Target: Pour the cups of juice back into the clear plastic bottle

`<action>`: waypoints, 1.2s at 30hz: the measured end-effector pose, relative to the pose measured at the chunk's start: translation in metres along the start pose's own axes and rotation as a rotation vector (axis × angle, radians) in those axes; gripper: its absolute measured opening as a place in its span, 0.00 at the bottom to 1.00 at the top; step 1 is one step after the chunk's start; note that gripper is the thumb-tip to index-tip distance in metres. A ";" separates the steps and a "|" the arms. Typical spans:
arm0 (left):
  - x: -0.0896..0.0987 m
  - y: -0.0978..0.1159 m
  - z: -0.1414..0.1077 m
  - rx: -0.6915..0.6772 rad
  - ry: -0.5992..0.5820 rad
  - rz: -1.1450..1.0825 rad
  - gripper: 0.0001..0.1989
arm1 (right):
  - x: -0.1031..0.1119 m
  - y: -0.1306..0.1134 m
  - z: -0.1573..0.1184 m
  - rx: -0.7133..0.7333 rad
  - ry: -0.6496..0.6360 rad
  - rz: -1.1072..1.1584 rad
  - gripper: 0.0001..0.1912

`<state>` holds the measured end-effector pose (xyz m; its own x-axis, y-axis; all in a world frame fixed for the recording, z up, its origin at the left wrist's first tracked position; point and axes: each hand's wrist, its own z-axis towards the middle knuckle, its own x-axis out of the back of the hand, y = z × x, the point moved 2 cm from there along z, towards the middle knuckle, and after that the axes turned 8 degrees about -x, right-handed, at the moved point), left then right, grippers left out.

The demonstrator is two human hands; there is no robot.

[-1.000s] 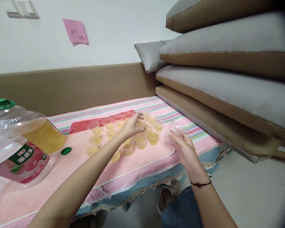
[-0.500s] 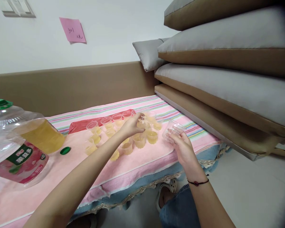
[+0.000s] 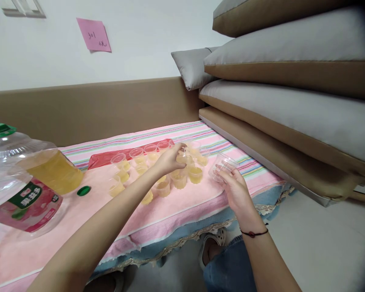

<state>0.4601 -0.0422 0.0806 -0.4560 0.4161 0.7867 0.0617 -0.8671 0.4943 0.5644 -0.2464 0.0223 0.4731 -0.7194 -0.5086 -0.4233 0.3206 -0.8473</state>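
Several clear plastic cups with yellow drink (image 3: 163, 187) stand close together on a pink towel (image 3: 176, 207). Among the back right cups, my left hand (image 3: 172, 159) has its thumb and fingers curved around the rim of a plastic cup (image 3: 182, 152). That cup is partly hidden by the hand. To the right of the group, my right hand (image 3: 232, 182) grips clear plastic cups (image 3: 223, 164), which look nested, tilted and without drink. In front of my right hand's cups, a cup of yellow drink (image 3: 195, 174) stands at the group's near right corner.
At left stand a large bottle with a pink label (image 3: 33, 205) and another bottle holding yellow drink (image 3: 56, 172). A green cap (image 3: 84, 190) lies beside them. Behind the cups is a red packet (image 3: 109, 159). Stacked grey-brown cushions (image 3: 276, 73) rise at right.
Both hands keep almost the same place and grip. The view has shifted very slightly; the cups and bottles stand where they were.
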 end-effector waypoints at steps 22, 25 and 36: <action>0.004 0.014 0.001 -0.026 -0.045 0.142 0.33 | -0.006 -0.003 -0.004 -0.019 0.008 0.059 0.27; 0.005 0.015 0.002 -0.033 -0.050 0.160 0.33 | -0.005 -0.002 -0.004 -0.021 0.014 0.056 0.27; 0.011 0.022 0.005 -0.020 -0.056 0.217 0.33 | -0.005 -0.002 -0.003 -0.033 0.004 0.050 0.28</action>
<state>0.4608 -0.0552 0.1024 -0.3837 0.2330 0.8936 0.1348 -0.9432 0.3038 0.5603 -0.2455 0.0269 0.4476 -0.7056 -0.5494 -0.4719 0.3355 -0.8153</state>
